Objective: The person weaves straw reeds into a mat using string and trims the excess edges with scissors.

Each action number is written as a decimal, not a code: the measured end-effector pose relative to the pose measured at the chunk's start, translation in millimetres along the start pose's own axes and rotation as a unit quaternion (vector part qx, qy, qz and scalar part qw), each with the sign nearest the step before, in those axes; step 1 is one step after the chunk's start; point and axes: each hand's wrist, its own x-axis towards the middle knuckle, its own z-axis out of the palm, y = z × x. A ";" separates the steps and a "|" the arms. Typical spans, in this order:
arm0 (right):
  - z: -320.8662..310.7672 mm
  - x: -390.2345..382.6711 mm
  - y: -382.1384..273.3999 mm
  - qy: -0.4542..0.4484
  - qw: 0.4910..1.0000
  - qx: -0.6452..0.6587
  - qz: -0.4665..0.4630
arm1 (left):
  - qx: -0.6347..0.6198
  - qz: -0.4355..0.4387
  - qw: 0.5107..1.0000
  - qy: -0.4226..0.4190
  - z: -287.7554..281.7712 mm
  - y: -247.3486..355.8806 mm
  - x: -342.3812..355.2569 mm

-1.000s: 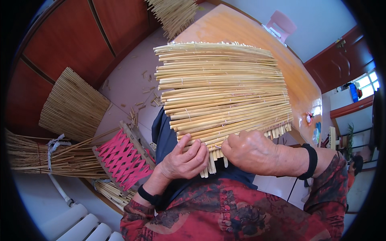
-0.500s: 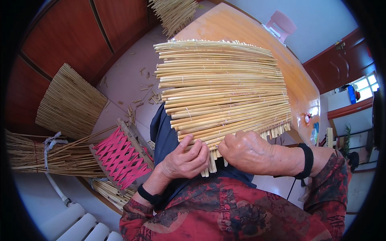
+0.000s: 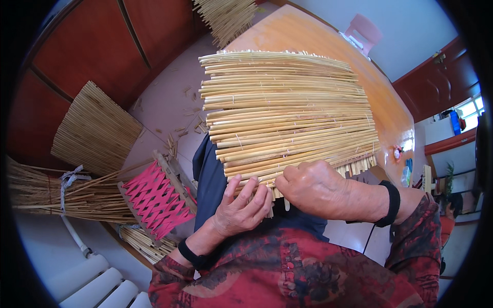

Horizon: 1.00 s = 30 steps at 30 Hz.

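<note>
Here, table point(image 3: 280, 28): orange-topped, on the far side, reaching toward the right.
Mat point(image 3: 287, 113): in the middle, its near edge above the lap point(image 3: 205, 177), its far part overlapping the table; whether it rests there cannot be told. Probably light for its spread, stiff lengthwise, pliant across; its dry rods may slide, and their ends may split. Best held by the near edge, several rods together.
Stalks point(image 3: 298, 128): long axis left to right; in the near rows the right ends swing toward the far side. Short ends point(image 3: 359, 167) point nearward beneath the near right edge.
Second mat point(image 3: 95, 131): fanned, at left, beside the red cabinet point(image 3: 169, 31).
Bundle point(image 3: 38, 192): thin stems, tied, at the left margin.
Stool point(image 3: 159, 200): pink-webbed, tilted, between bundle and lap.
Right hand point(image 3: 316, 190): bunched closed at the near edge, knuckles uppermost; what lies inside is hidden.
Left hand point(image 3: 241, 210): just beside it, leftward, loosely curled with fingertips on the near edge; whether they pinch it cannot be told.
Offcuts point(image 3: 197, 126): short pieces scattered on the floor, left of the mat.
Ties point(image 3: 238, 140): pale threads crossing the rods.
</note>
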 end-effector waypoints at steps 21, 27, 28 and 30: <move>-1.1 -16.4 -5.8 -0.020 0.998 -0.046 -0.030 | 0.006 0.111 0.993 0.027 3.1 5.6 14.1; 10.4 -9.9 -4.5 -0.007 0.999 -0.043 -0.027 | -0.008 0.119 0.993 0.026 3.9 0.3 17.0; 17.8 -9.0 -4.4 -0.011 0.998 -0.046 -0.028 | -0.016 0.120 0.992 0.032 4.2 0.3 18.2; 26.2 -9.6 -8.0 -0.014 0.998 -0.050 -0.027 | -0.025 0.128 0.991 0.027 3.6 1.6 17.3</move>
